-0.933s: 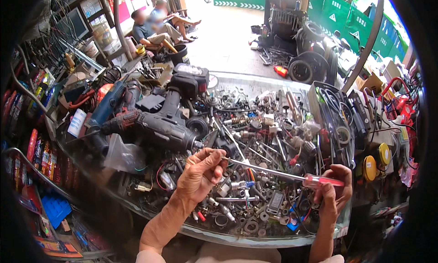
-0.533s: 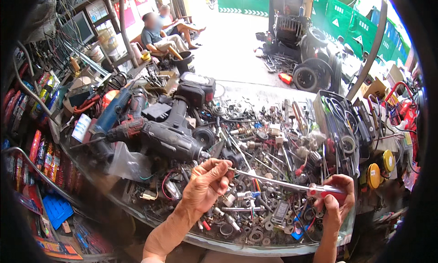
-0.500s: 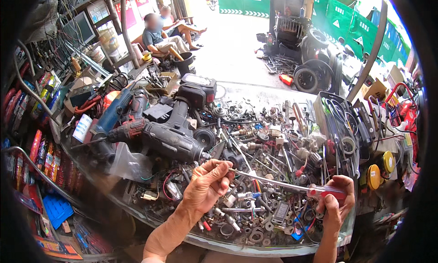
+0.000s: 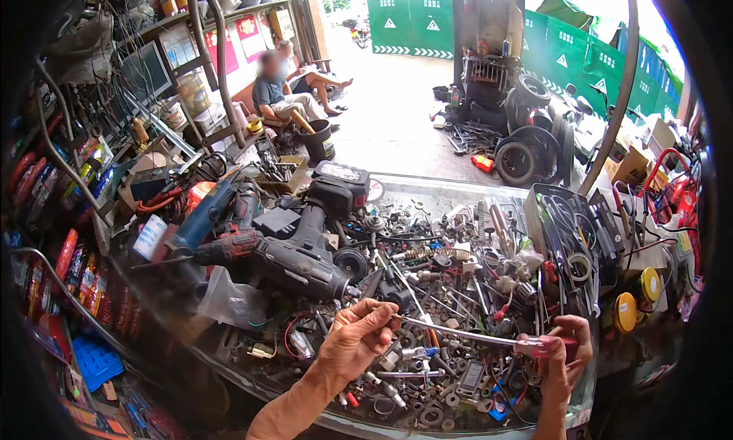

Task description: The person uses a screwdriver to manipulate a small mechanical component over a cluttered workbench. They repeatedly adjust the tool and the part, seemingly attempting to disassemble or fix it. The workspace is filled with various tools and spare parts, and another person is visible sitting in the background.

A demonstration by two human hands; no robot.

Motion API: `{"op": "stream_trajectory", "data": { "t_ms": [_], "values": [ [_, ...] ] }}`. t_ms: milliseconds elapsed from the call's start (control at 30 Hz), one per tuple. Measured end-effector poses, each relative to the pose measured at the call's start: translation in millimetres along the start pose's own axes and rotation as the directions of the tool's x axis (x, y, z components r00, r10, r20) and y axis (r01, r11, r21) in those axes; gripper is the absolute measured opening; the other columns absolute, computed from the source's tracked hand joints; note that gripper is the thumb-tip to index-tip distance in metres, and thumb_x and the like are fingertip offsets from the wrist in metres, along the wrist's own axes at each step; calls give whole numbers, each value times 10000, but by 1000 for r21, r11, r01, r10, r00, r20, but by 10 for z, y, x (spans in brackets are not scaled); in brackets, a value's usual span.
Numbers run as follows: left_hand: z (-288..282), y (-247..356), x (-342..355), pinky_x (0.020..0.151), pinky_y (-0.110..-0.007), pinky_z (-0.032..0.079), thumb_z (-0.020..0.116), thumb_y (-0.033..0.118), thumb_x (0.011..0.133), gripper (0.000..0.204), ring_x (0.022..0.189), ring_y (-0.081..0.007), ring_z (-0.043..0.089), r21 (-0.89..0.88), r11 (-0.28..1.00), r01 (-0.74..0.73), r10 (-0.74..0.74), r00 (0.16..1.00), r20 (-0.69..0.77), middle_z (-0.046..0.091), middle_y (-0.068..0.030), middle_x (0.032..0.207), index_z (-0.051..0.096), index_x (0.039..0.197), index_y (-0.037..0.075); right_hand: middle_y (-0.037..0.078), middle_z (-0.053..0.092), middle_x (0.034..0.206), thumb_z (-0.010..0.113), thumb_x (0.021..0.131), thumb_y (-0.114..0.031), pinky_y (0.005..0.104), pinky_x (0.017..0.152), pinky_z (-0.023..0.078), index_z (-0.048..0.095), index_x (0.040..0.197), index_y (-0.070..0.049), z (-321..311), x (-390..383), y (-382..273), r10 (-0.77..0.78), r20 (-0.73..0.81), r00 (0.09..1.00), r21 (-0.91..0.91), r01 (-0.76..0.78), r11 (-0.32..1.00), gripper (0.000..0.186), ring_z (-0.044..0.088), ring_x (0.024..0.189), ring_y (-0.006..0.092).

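A screwdriver (image 4: 466, 333) with a long metal shaft and a clear red handle is held nearly level above a table heaped with small parts. My right hand (image 4: 563, 356) is closed round its handle, at the right. At the shaft's other end, the thumb and fingers of my left hand (image 4: 359, 337) pinch together. A small piece seems to sit between them at the tip, too small to make out. Just beyond my left hand lies a black cordless power tool (image 4: 294, 260), its battery (image 4: 340, 184) toward the far side.
Loose hardware (image 4: 435, 287) covers the glass-topped table (image 4: 435, 184). A blue power tool (image 4: 210, 218) lies left, near a plastic bag (image 4: 233, 299). A tool-filled box (image 4: 565, 226) stands right, with yellow-lidded tins (image 4: 624, 312) beyond. Two people (image 4: 279, 88) sit at the back left, by a black bucket (image 4: 317, 140).
The view has tilted, so the table and background sit lower in the picture. Both hands keep their hold, and the screwdriver has hardly shifted between them.
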State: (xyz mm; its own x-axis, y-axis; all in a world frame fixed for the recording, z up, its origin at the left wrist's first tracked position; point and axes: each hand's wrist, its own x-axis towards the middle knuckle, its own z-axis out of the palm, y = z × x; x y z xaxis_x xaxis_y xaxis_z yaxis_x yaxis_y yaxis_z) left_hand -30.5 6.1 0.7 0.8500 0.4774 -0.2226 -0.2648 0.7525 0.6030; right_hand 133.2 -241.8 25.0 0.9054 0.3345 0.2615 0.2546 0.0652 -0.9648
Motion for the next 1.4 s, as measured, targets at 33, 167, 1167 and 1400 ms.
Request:
{"op": "stream_trajectory", "data": {
  "t_ms": [33,167,1167,1400],
  "values": [
    [1,2,-6,473,-199,442,627,125,874,144,588,-97,606,-3,1000,3,-3,1000,7,664,-107,792,650,953,7,8,496,649,664,821,-334,171,350,269,519,959,-16,-27,-4,13,17,-7,1000,-42,-18,999,375,378,395,21],
    [26,12,-5,469,-201,440,627,122,875,149,587,-102,606,9,1000,8,-8,1000,6,662,-108,791,646,959,1,-29,464,603,630,850,-405,161,345,238,539,883,-27,0,12,-15,112,-55,992,-48,-114,992,390,364,394,-2],
    [22,5,-16,465,-198,444,628,112,871,154,587,-107,608,7,1000,3,-3,1000,0,659,-114,788,644,962,-10,37,542,636,651,817,-348,182,319,319,526,926,-17,-65,7,2,182,-9,983,-24,-183,983,370,460,378,56],
    [31,12,-13,416,-196,426,604,107,881,169,541,-115,595,3,999,-43,43,997,-60,646,-160,786,619,960,-42,56,551,730,673,792,-310,183,340,317,503,1008,-3,81,22,-53,69,24,997,63,-70,996,412,450,404,55]
  ]
}}
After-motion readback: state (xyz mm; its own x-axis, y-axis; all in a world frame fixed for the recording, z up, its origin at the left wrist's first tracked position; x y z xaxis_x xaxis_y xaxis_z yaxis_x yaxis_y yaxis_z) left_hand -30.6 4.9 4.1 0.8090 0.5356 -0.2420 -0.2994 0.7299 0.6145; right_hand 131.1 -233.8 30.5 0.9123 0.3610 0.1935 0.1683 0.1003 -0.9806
